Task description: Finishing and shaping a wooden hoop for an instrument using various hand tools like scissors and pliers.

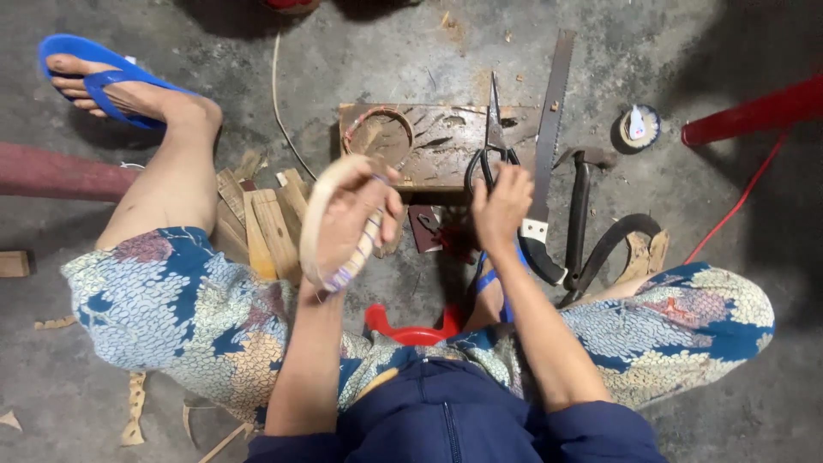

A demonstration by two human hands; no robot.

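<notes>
My left hand (356, 219) grips a pale bent wooden hoop (319, 204), held up on edge above my lap; a purple binding wraps its lower end. My right hand (501, 206) reaches forward and rests its fingers on the black handles of a pair of scissors (491, 146), which lie on a scarred wooden block (446, 146). A second small hoop (380, 133) with a reddish wrapped rim sits on the left part of that block.
A hand saw (546, 146), a hammer (580, 201) and a curved black strap (613, 244) lie right of the block. Wooden slats (261, 219) are piled at left. A small round tin (639, 127), red stool (410, 330) and red cord (737, 206) are nearby.
</notes>
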